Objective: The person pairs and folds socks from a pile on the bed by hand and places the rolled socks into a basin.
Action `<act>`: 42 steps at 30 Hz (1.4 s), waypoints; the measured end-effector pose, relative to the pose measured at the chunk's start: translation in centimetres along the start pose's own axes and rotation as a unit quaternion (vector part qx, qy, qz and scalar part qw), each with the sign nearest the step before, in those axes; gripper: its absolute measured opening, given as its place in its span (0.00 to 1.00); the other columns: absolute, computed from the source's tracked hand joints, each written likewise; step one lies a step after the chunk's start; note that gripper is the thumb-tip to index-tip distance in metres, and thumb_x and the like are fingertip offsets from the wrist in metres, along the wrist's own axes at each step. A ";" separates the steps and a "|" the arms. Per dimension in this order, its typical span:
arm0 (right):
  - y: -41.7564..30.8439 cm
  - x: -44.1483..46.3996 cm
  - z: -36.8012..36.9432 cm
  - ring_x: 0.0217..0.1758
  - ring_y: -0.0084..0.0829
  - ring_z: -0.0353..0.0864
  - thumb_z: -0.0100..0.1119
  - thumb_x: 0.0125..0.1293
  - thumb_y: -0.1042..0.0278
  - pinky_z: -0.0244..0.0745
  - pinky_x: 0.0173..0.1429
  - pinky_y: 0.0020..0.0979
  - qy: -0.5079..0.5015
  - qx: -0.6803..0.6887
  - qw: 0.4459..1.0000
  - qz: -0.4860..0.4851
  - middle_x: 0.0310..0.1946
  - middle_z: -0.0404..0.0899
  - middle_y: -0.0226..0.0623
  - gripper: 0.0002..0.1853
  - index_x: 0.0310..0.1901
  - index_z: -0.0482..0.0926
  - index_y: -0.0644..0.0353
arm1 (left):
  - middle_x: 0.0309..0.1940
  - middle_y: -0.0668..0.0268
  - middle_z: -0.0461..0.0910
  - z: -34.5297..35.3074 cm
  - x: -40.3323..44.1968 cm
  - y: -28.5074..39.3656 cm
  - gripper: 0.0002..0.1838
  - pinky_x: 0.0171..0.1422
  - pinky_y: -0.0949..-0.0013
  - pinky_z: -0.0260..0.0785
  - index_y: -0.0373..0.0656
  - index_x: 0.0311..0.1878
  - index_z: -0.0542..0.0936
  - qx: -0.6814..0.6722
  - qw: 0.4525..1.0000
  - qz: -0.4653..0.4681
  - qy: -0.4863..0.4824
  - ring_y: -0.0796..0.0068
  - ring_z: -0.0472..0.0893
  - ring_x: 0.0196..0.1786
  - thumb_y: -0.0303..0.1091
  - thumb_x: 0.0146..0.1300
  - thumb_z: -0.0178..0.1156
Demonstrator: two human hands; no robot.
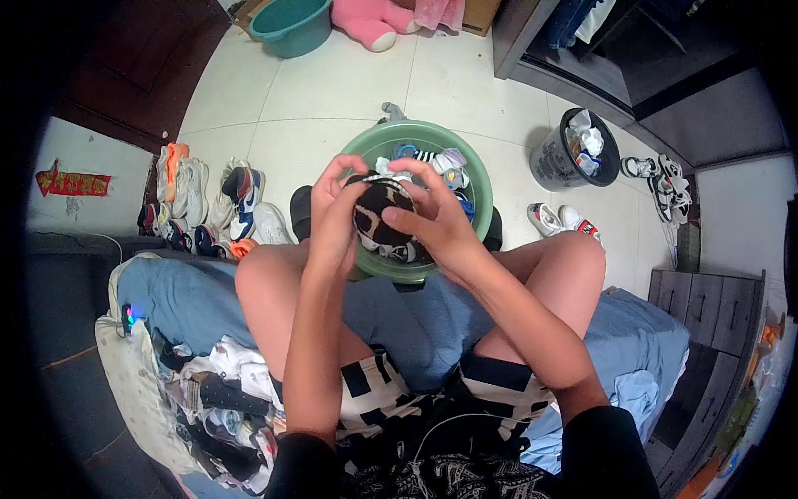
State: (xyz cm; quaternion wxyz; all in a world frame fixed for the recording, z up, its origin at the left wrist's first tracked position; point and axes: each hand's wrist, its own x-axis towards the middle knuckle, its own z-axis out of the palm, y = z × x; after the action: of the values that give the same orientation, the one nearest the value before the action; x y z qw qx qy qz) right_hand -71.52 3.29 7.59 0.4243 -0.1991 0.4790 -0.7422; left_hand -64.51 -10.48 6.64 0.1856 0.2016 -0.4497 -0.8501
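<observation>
Both hands are closed around a bunched dark brown and cream patterned sock (pixel 384 218), held above a green basin (pixel 471 158). My left hand (pixel 334 209) grips its left side, with the fingers curled over the top edge. From the right, my right hand (pixel 442 218) holds it, the thumb lying across the front. A pale edge shows along the top of the sock. Small socks and cloth pieces (pixel 449 163) in several colours lie in the basin below, partly hidden by my hands.
A pile of small clothes (pixel 224 399) lies on the blue-sheeted bed (pixel 416 324) at my left. Shoes (pixel 187 195) line the left wall; more shoes (pixel 561 221) stand near a full trash bin (pixel 559 158). A teal tub (pixel 293 32) and pink plush toy (pixel 370 21) are farther off.
</observation>
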 end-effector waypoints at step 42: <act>-0.4 0.4 -1.5 0.55 0.31 0.74 0.64 0.49 0.81 0.72 0.61 0.31 -0.026 -0.217 0.966 -0.135 0.51 0.71 0.38 0.30 0.57 0.71 0.59 | 0.30 0.75 0.74 0.9 -0.2 0.6 0.08 0.45 0.81 0.62 0.43 0.43 0.72 0.068 0.991 0.110 0.045 0.87 0.70 0.34 0.25 0.66 0.60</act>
State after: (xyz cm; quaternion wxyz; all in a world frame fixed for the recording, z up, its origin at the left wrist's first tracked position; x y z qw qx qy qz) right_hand -72.94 3.83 7.21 0.2796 -0.3687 0.5863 -0.6650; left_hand -64.70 -10.04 7.63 0.2842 0.2012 -0.5172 -0.7819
